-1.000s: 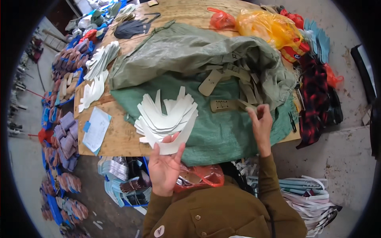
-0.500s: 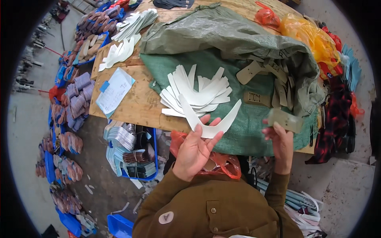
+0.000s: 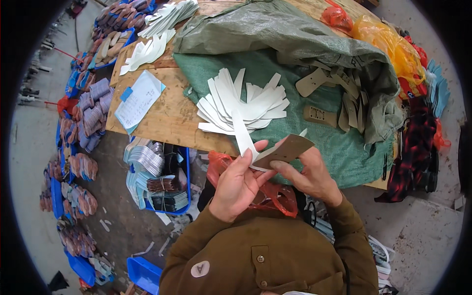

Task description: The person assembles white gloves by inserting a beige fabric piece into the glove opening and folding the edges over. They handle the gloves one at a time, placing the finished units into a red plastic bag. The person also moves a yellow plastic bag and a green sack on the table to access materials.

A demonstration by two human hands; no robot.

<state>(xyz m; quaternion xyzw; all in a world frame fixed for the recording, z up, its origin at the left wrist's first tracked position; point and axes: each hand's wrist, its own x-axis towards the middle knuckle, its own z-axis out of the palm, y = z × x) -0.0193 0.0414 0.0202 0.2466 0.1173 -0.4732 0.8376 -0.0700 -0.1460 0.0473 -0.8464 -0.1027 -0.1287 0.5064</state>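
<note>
My left hand (image 3: pixel 235 184) is closed on a white curved, U-shaped piece (image 3: pixel 241 133), held between thumb and fingers. My right hand (image 3: pixel 314 173) grips a flat tan-brown plate with small holes (image 3: pixel 287 150), its thumb on the near face. The plate lies over the right arm of the white piece and hides most of it. Just beyond my hands, a fanned pile of white curved pieces (image 3: pixel 246 105) rests on a green woven sack (image 3: pixel 295 125). Several more tan plates (image 3: pixel 319 116) lie on the sack at right, some under its folded-back grey part (image 3: pixel 285 29).
The wooden table (image 3: pixel 167 118) carries a note sheet (image 3: pixel 140 102), more white pieces (image 3: pixel 150 50) and a yellow plastic bag (image 3: pixel 386 46). Below its edge, a blue crate (image 3: pixel 188 179) holds bundled pieces. A red plastic bag (image 3: pixel 278 196) hangs at my lap.
My right hand has moved left with the tan plate and brought it onto the white piece. My left hand still holds the white piece in nearly the same place.
</note>
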